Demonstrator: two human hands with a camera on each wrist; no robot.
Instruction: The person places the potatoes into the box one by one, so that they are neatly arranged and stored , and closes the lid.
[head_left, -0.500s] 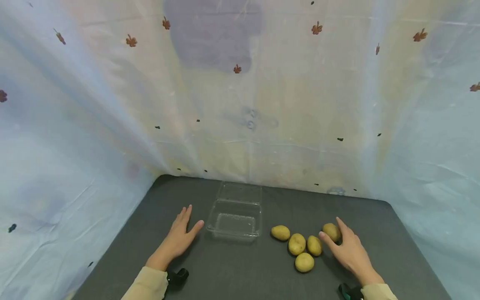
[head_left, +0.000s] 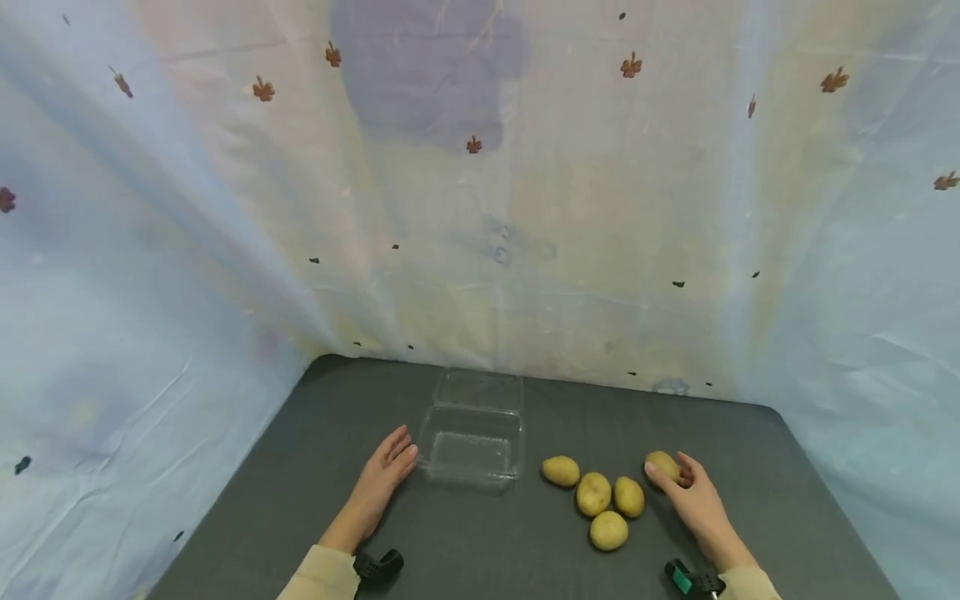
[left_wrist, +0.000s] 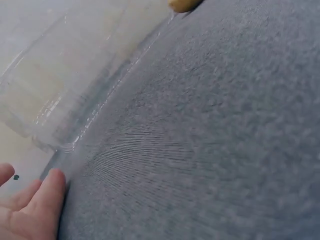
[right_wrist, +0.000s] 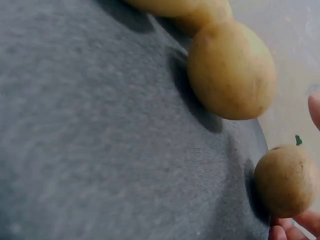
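Observation:
A clear plastic clamshell container (head_left: pixel 517 450) lies with its lid (head_left: pixel 480 390) folded back toward the wall. Beside its near left corner is my left hand (head_left: pixel 377 483), fingers extended and holding nothing; a small gap shows in the left wrist view. At the right, my right hand (head_left: pixel 701 504) is around a potato (head_left: pixel 660 467) on the table. The right wrist view shows fingers (right_wrist: pixel 310 222) close against this potato, while the thumb stands apart from it. Several other potatoes (head_left: pixel 593 495) lie grouped between the container and my right hand.
A dark grey cloth-covered table (head_left: pixel 480 550) carries everything. Behind it and along both sides hangs a pale patterned sheet (head_left: pixel 585 208). Black straps (head_left: pixel 378 567) sit on both wrists, below light sleeves (head_left: pixel 322 575).
My left hand has moved right, closer to the container, with its fingers drawn together. My right hand's fingers have bent around the separate potato. The other potatoes have stayed put.

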